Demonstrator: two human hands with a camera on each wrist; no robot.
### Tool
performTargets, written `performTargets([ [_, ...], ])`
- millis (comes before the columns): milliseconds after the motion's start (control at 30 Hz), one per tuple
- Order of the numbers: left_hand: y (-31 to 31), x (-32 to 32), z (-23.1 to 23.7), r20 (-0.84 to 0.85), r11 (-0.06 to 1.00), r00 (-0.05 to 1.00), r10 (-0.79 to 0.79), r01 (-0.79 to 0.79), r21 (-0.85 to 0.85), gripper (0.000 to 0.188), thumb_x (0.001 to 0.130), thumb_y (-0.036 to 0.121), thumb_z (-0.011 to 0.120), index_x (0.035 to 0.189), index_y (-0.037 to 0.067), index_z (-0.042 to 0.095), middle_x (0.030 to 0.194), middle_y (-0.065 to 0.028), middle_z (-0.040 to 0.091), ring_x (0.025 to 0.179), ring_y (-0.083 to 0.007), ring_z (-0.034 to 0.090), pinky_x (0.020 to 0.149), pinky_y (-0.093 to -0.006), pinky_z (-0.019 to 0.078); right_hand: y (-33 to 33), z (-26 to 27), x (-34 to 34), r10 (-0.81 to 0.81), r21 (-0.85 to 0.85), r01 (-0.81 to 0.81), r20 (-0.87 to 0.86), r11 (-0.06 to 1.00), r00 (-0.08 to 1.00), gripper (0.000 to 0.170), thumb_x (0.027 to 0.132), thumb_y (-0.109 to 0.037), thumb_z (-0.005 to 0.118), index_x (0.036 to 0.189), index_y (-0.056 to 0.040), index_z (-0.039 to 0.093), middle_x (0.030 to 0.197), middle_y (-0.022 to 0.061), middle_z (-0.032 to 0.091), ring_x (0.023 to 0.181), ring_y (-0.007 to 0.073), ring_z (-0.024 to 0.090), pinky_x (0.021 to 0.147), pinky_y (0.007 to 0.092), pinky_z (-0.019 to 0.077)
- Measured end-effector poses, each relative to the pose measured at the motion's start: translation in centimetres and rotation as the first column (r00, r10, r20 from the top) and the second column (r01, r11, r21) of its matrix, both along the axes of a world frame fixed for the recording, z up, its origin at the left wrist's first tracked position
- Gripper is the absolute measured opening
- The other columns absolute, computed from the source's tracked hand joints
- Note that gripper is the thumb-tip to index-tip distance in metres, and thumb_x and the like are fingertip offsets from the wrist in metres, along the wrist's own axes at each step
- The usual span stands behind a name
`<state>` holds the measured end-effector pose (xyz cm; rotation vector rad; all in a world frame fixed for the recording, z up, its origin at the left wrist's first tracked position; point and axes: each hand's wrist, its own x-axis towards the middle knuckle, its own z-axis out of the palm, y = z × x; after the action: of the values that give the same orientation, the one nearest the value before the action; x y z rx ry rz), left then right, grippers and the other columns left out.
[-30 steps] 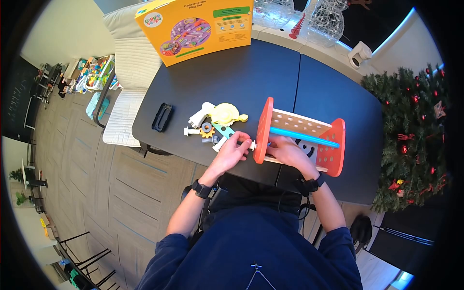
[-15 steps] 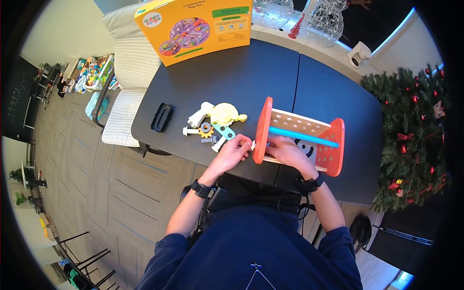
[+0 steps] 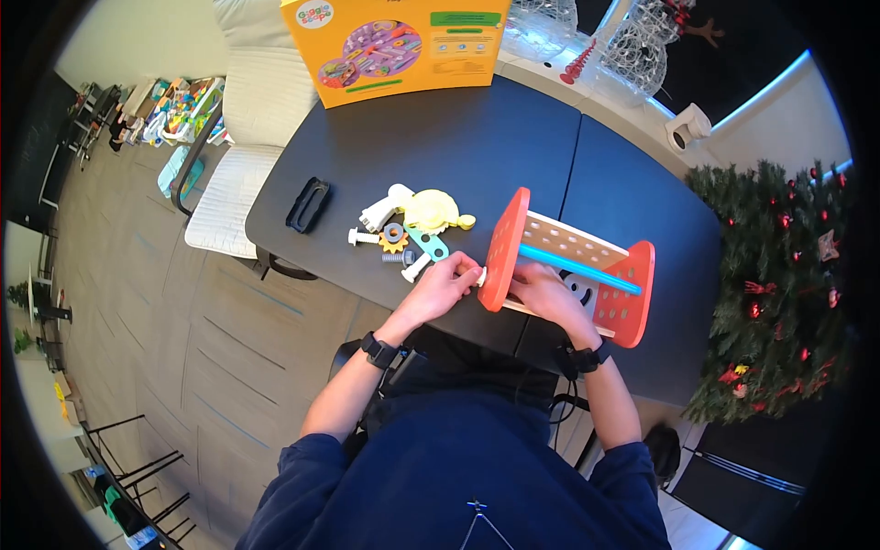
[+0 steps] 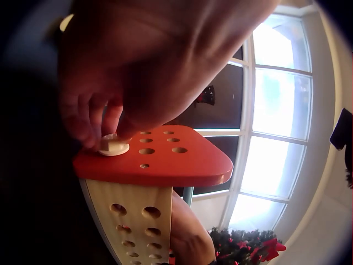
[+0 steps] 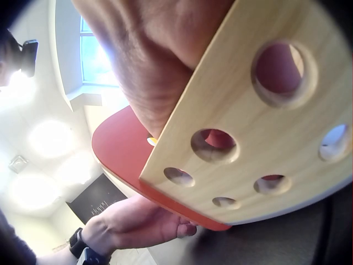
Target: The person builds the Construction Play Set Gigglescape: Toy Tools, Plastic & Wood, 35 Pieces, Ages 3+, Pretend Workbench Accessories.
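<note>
A toy workbench stands on the table, with red end panels (image 3: 502, 261), a pale wooden panel full of holes (image 5: 220, 105) and a blue rod (image 3: 596, 272) across it. At the outer face of the near-left red panel, my left hand (image 3: 440, 291) pinches a white bolt (image 4: 114, 146) by its head. The bolt sits against the panel in the left wrist view, its shank out of sight. My right hand (image 3: 547, 293) reaches inside the bench to the inner side of that same panel. Its fingertips are hidden by wood and panel, so I cannot tell what they hold.
Left of the bench lie toy parts: a yellow piece (image 3: 429, 211), a teal link (image 3: 428, 243), an orange gear (image 3: 394, 244), a grey bolt (image 3: 397, 258) and white bolts (image 3: 363, 236). A black tray (image 3: 309, 204) and a yellow box (image 3: 394, 55) are farther off.
The head view has shifted and turned slightly. Both hands keep their places at the red panel, the left on the white bolt, the right inside the bench.
</note>
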<state>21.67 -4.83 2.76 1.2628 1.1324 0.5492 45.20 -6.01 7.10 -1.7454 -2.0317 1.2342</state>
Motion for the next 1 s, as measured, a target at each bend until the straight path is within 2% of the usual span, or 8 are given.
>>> performTargets([
  [167,0.3,-0.8,-1.8,0.011,0.975,0.994,-0.109,0.104,0.199,0.019,0.107,0.019,0.065,0.114,0.001,0.066,0.093,-0.0037,0.070,0.085,-0.0124,0.068,0.079,-0.0304,0.0546,0.1,1.2,-0.7,-0.031,-0.058,0.036,0.071,0.998,0.997,0.033,0.101,-0.024,0.065,0.123,-0.0005,0.074,0.111,0.0245,0.076,0.107,0.0387,0.072,0.093,0.0452,0.0540],
  [267,-0.1,-0.4,-1.8,0.127,0.981,0.992,-0.016,-0.009,0.196,0.018,0.106,0.017,0.067,0.115,0.001,0.066,0.096,-0.0049,0.071,0.085,-0.0129,0.068,0.079,-0.0307,0.0548,0.1,0.4,-0.3,-0.029,-0.023,0.030,0.043,0.999,0.999,0.033,0.101,-0.023,0.065,0.122,0.0002,0.074,0.111,0.0243,0.076,0.108,0.0391,0.072,0.093,0.0451,0.0541],
  [367,0.0,0.1,-0.9,0.099,0.997,0.992,0.077,-0.076,-0.010,0.017,0.104,0.011,0.068,0.117,0.002,0.066,0.101,-0.0054,0.072,0.087,-0.0131,0.068,0.080,-0.0311,0.0549,0.0,0.3,-0.3,-0.025,-0.027,0.026,0.022,0.999,0.999,0.032,0.102,-0.023,0.064,0.122,0.0002,0.074,0.110,0.0239,0.076,0.107,0.0395,0.072,0.094,0.0451,0.0541],
  [467,0.0,0.2,-1.6,0.004,1.000,1.000,-0.004,0.004,-0.012,0.019,0.102,0.008,0.068,0.120,0.002,0.066,0.105,-0.0049,0.072,0.089,-0.0133,0.068,0.081,-0.0313,0.0549,0.0,-0.1,-0.1,-0.008,-0.012,0.008,0.010,1.000,1.000,0.031,0.102,-0.023,0.064,0.122,-0.0003,0.074,0.109,0.0232,0.076,0.106,0.0393,0.072,0.093,0.0449,0.0540],
  [600,-0.1,-0.4,-1.6,0.097,0.988,0.993,-0.066,0.052,0.143,0.020,0.103,0.009,0.068,0.122,0.003,0.066,0.105,-0.0056,0.072,0.091,-0.0142,0.068,0.083,-0.0320,0.0555,0.0,-0.1,-0.1,0.009,0.011,-0.009,0.002,1.000,1.000,0.031,0.103,-0.024,0.063,0.122,-0.0024,0.074,0.108,0.0223,0.076,0.104,0.0387,0.072,0.091,0.0444,0.0538],
  [733,-0.2,0.1,-1.7,0.134,0.991,0.988,0.073,-0.088,0.105,0.021,0.104,0.011,0.067,0.123,0.003,0.066,0.103,-0.0032,0.071,0.090,-0.0125,0.066,0.083,-0.0308,0.0553,-0.1,0.1,-0.2,0.008,0.019,-0.008,0.005,1.000,1.000,0.030,0.104,-0.025,0.063,0.123,-0.0046,0.074,0.107,0.0219,0.076,0.103,0.0383,0.072,0.091,0.0446,0.0538],
  [833,0.1,0.0,-1.9,0.047,0.999,0.999,-0.016,0.018,-0.048,0.020,0.105,0.012,0.067,0.123,0.003,0.066,0.101,-0.0031,0.070,0.090,-0.0115,0.066,0.082,-0.0306,0.0555,-0.1,-0.7,0.1,0.022,0.047,-0.021,-0.021,0.999,1.000,0.030,0.103,-0.025,0.063,0.123,-0.0049,0.075,0.106,0.0219,0.076,0.103,0.0382,0.072,0.090,0.0446,0.0540],
  [1000,0.0,0.1,-2.8,0.099,0.996,0.994,-0.040,0.031,0.087,0.017,0.104,0.007,0.067,0.120,0.003,0.066,0.098,-0.0025,0.070,0.087,-0.0112,0.066,0.082,-0.0303,0.0562,-0.1,-0.5,-0.1,0.024,0.028,-0.024,-0.015,0.999,1.000,0.031,0.104,-0.025,0.063,0.124,-0.0053,0.075,0.104,0.0215,0.077,0.102,0.0377,0.073,0.090,0.0442,0.0542],
])
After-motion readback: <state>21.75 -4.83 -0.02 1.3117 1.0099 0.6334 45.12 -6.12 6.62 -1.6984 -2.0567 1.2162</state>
